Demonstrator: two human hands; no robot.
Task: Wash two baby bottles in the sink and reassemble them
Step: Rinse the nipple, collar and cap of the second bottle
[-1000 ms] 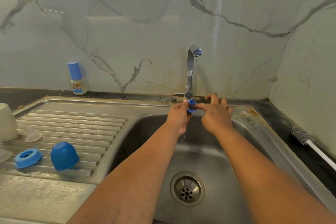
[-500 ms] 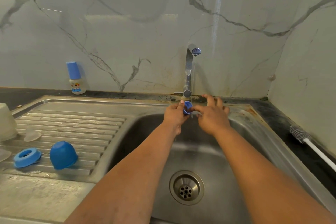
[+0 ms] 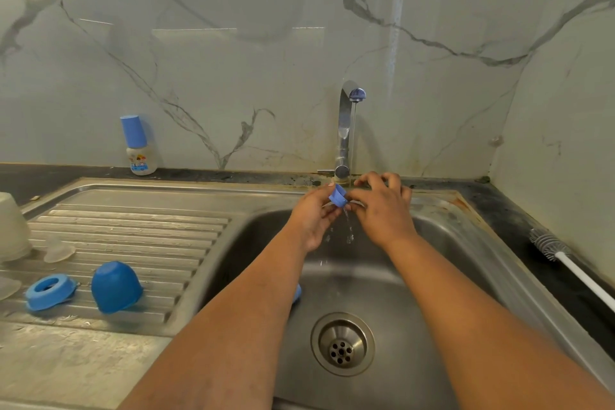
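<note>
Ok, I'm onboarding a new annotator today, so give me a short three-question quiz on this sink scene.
1. True or false: water is running from the tap.
2. What do both hands hold? A) blue ring B) brush C) dome cap
3. Fill in: the bottle brush lies on the counter to the ___ of the sink.

Key: 1 true; 2 A, held by left hand and right hand; 3 right.
</note>
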